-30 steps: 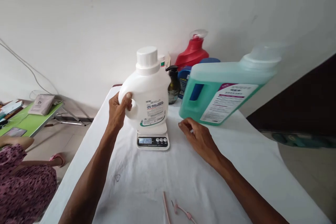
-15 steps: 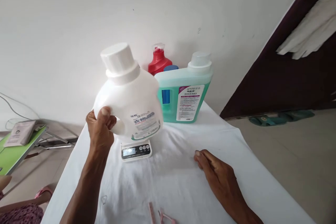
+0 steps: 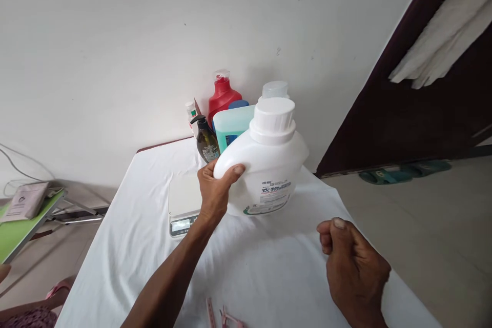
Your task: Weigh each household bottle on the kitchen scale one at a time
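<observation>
My left hand (image 3: 215,192) is wrapped round the handle of a white laundry detergent bottle (image 3: 265,164) with a white ribbed cap. The bottle is upright, right of the digital kitchen scale (image 3: 185,197); whether its base touches the cloth I cannot tell. My left wrist hides part of the scale's buttons. Behind the white bottle stands a green detergent bottle (image 3: 234,122), mostly covered by it. Over the table's right side my right hand (image 3: 353,266) is closed with the thumb on the curled fingers, and nothing shows in it.
A red bottle (image 3: 223,98), a dark pump bottle (image 3: 207,141) and a small white bottle (image 3: 190,110) stand by the wall. Pink tools (image 3: 230,318) lie at the front of the white tablecloth (image 3: 265,271). A green table (image 3: 23,225) and another person's arm (image 3: 34,305) are at left.
My left hand has carried the white detergent bottle rightward and down, off from over the scale, whose plate now shows. The bottle now covers much of the green one. My right hand remains closed.
</observation>
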A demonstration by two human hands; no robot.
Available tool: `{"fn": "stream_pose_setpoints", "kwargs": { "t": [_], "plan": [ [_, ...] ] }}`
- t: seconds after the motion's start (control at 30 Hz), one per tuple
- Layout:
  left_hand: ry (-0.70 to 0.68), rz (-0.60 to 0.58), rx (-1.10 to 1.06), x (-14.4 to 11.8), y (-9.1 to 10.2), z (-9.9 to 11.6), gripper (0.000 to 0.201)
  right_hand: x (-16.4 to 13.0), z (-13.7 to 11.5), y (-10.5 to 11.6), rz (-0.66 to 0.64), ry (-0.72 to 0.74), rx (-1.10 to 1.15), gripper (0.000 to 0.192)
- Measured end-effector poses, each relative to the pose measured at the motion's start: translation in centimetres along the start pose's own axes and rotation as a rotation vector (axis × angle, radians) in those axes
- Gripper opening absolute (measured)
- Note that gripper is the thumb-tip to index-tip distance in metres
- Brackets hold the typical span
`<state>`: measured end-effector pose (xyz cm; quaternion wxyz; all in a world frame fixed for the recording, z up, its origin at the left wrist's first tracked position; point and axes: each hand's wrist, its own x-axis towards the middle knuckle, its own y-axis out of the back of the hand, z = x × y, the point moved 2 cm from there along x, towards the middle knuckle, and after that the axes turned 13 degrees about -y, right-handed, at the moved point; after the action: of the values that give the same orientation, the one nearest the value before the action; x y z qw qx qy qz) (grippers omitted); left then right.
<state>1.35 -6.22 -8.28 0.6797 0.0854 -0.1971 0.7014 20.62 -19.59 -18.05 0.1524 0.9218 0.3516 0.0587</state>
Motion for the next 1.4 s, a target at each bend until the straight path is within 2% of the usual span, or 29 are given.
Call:
{"fn": "stream_pose_setpoints", "kwargs": {
  "t": [0.1, 0.3, 0.37, 0.47, 0.57, 0.63, 0.7, 0.77, 0.8, 0.9, 1.0, 1.1, 1.17, 1.4],
  "plan": [
    [0.019, 0.017, -0.035, 0.3, -0.5, -1.1, 0.051, 0.0, -0.2, 0.3, 0.04, -0.047, 0.044, 0.059],
    [-0.014, 0.048, -0.011, 0.7, -0.7, -1.6, 0.054, -0.5, -0.3, -0.2, -0.013, 0.045, 0.02, 0.058],
    [-0.006, 0.021, 0.017, 0.5, -0.5, -1.2, 0.056, -1.1, -0.5, -0.3, -0.023, 0.078, -0.005, 0.055],
    [-0.006, -0.092, 0.073, 0.4, 0.4, -0.1, 0.053, -2.8, -1.1, -0.6, -0.087, 0.165, -0.029, 0.05],
    [-0.14, -0.175, 0.145, 1.2, 2.4, 1.5, 0.047, -4.9, -1.7, -1.6, -0.304, 0.319, 0.014, 0.044],
    [-0.25, -0.134, 0.185, 2.7, 4.2, 2.2, 0.043, -6.1, -2.0, -3.1, -0.531, 0.41, 0.035, 0.043],
    [-0.292, -0.037, 0.252, 4.8, 6.1, 2.1, 0.041, -6.8, -2.3, -5.0, -0.737, 0.458, 0.035, 0.046],
    [-0.27, 0.022, 0.359, 7.4, 7.7, 1.1, 0.041, -6.9, -2.7, -7.1, -0.854, 0.442, 0.018, 0.049],
    [-0.246, 0.016, 0.413, 8.6, 8.2, 0.3, 0.044, -6.7, -2.8, -8.1, -0.88, 0.417, 0.004, 0.049],
    [-0.163, -0.094, 0.547, 11.7, 9.0, -2.7, 0.067, -6.1, -2.9, -10.4, -0.903, 0.338, -0.048, 0.052],
    [-0.11, -0.25, 0.636, 13.6, 8.9, -5.5, 0.084, -5.8, -2.3, -11.6, -0.899, 0.302, -0.073, 0.054],
    [-0.088, -0.392, 0.697, 14.8, 8.4, -7.5, 0.069, -5.5, -1.4, -11.9, -0.866, 0.251, -0.075, 0.054],
    [-0.08, -0.438, 0.724, 15.2, 8.1, -8.3, 0.055, -5.3, -1.2, -11.8, -0.841, 0.232, -0.073, 0.054],
    [-0.134, -0.356, 0.8, 15.2, 7.5, -9.2, 0.048, -5.1, -2.3, -11.8, -0.874, 0.249, -0.088, 0.059]
  ]
}}
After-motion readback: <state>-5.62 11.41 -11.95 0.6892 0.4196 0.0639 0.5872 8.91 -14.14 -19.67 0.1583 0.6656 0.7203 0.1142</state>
